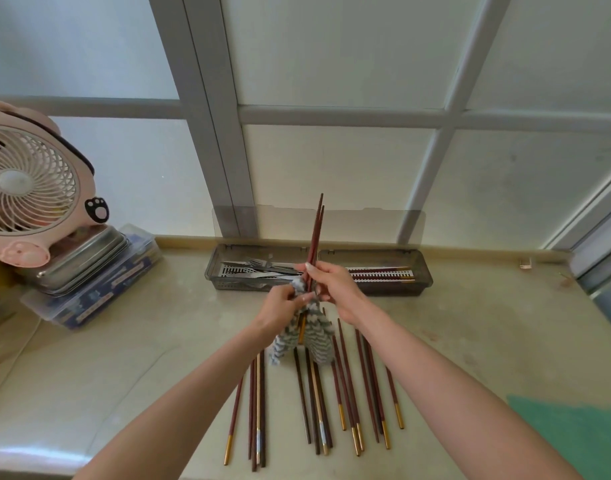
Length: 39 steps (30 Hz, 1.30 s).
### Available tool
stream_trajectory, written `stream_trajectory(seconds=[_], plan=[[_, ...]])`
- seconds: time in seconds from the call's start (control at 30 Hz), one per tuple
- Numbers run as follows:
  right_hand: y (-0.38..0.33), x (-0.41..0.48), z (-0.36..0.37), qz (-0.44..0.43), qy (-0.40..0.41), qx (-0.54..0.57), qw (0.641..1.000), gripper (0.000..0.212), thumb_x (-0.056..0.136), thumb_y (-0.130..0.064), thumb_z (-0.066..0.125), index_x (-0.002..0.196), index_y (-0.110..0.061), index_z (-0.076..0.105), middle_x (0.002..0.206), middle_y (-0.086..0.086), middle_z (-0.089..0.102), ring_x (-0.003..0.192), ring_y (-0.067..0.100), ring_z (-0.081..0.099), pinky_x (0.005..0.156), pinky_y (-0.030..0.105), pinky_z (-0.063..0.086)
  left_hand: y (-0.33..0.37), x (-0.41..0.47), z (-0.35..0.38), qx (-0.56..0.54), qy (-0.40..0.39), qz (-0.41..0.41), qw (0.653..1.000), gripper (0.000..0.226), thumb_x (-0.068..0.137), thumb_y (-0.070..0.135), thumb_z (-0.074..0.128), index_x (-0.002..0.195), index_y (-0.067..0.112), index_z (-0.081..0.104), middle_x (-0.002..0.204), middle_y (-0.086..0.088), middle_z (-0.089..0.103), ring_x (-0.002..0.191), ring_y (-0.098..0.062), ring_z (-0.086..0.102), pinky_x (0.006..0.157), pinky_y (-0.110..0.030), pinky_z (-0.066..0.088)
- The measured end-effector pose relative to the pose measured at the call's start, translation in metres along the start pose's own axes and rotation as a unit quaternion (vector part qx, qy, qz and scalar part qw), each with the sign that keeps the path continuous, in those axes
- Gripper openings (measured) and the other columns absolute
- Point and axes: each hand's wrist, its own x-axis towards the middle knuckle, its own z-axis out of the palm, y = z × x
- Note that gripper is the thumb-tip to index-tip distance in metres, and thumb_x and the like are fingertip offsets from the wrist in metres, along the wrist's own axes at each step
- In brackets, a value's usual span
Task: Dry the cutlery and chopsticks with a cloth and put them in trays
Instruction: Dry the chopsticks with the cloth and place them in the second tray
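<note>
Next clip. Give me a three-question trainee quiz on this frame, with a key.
1. True or false: the left hand grips the striped cloth around the lower part of the raised chopsticks.
2. Which tray at the back already holds chopsticks? A: the left one. B: the right tray. C: neither.
3. Short answer: the right hand holds the raised pair, so where do the loose chopsticks lie?
Key: 1 true; 2 B; 3 on the counter, nearer the person than the trays.
</note>
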Motion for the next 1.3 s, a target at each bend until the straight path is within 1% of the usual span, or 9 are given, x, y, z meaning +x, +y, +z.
stream_trajectory(seconds=[0.13,0.37,0.47,0.63,0.77,0.9,1.17,1.23,1.3], plan=[[0.007,0.004,-0.009,0.028,-0.025,0.029,0.999,0.02,0.096,-0.018,0.053,0.095,-0.005,0.069,0.072,0.001,0.061,0.049,0.006,0.047,0.041,0.014,0.037,-0.007,-0.006,0.0,-0.025,-0.056,-0.033,0.998,0.028,0.094,0.025,0.052,0.104,0.0,0.06,0.099,-0.013,0.068,0.092,-0.023,0.066,0.082,-0.031,0.052],[0.016,0.016,-0.02,0.025,0.141,0.141,0.98,0.021,0.096,-0.015,0.053,0.086,-0.002,0.064,0.073,0.008,0.056,0.049,0.009,0.043,0.04,0.016,0.035,-0.015,-0.008,0.008,-0.003,-0.068,-0.09,0.994,0.037,0.09,0.036,0.057,0.099,0.0,0.059,0.092,-0.019,0.061,0.086,-0.027,0.059,0.082,-0.034,0.045],[0.019,0.012,-0.02,0.028,0.098,0.164,0.981,0.021,0.096,-0.017,0.053,0.093,0.0,0.064,0.074,0.009,0.059,0.049,0.008,0.045,0.04,0.016,0.036,-0.014,-0.004,0.012,-0.015,-0.038,-0.088,0.995,0.026,0.092,0.03,0.056,0.088,0.005,0.055,0.084,-0.014,0.057,0.078,-0.022,0.056,0.072,-0.028,0.045],[0.018,0.02,-0.021,-0.019,0.116,0.063,0.991,0.027,0.099,-0.025,0.046,0.085,-0.01,0.062,0.078,0.004,0.066,0.076,0.018,0.062,0.079,0.038,0.051,0.003,0.003,0.021,-0.039,-0.033,-0.08,0.995,0.021,0.093,0.027,0.054,0.089,0.007,0.058,0.079,-0.006,0.062,0.072,-0.015,0.062,0.062,-0.021,0.047],[0.007,0.032,-0.053,-0.042,0.222,0.177,0.958,0.023,0.101,-0.02,0.041,0.092,-0.004,0.055,0.077,0.008,0.062,0.075,0.02,0.068,0.073,0.032,0.057,0.006,0.011,0.013,-0.07,0.055,-0.072,0.993,0.023,0.093,0.027,0.054,0.09,0.006,0.06,0.083,-0.009,0.064,0.078,-0.018,0.062,0.072,-0.031,0.052],[0.037,0.042,-0.099,-0.033,0.306,-0.187,0.933,0.023,0.098,-0.013,0.043,0.116,-0.011,0.059,0.097,0.002,0.062,0.079,0.013,0.061,0.067,0.024,0.05,0.002,0.01,0.004,-0.154,0.114,-0.08,0.978,0.019,0.093,0.027,0.053,0.098,0.009,0.061,0.089,-0.008,0.066,0.085,-0.022,0.063,0.076,-0.032,0.051],[0.042,0.065,-0.168,-0.051,0.207,-0.715,0.666,0.035,0.091,-0.019,0.056,0.125,-0.023,0.057,0.119,0.002,0.057,0.115,0.021,0.047,0.1,0.035,0.032,0.004,0.012,-0.004,-0.256,0.24,-0.061,0.934,0.025,0.094,0.031,0.051,0.094,0.007,0.059,0.092,-0.01,0.066,0.088,-0.023,0.063,0.072,-0.032,0.05],[0.046,0.077,-0.174,-0.043,0.163,-0.723,0.67,0.035,0.093,-0.027,0.054,0.128,-0.025,0.056,0.118,0.002,0.057,0.115,0.021,0.047,0.103,0.036,0.033,0.005,0.011,-0.005,-0.267,0.252,-0.062,0.928,0.023,0.094,0.031,0.051,0.09,0.01,0.06,0.09,-0.007,0.066,0.087,-0.02,0.063,0.073,-0.032,0.049],[0.052,0.086,-0.173,0.021,0.089,-0.658,0.747,0.033,0.094,-0.043,0.05,0.117,-0.024,0.064,0.111,0.005,0.061,0.11,0.024,0.054,0.101,0.039,0.037,0.003,0.011,-0.007,-0.264,0.271,-0.065,0.924,0.025,0.094,0.031,0.051,0.085,0.009,0.058,0.087,-0.006,0.066,0.084,-0.019,0.063,0.069,-0.029,0.048]])
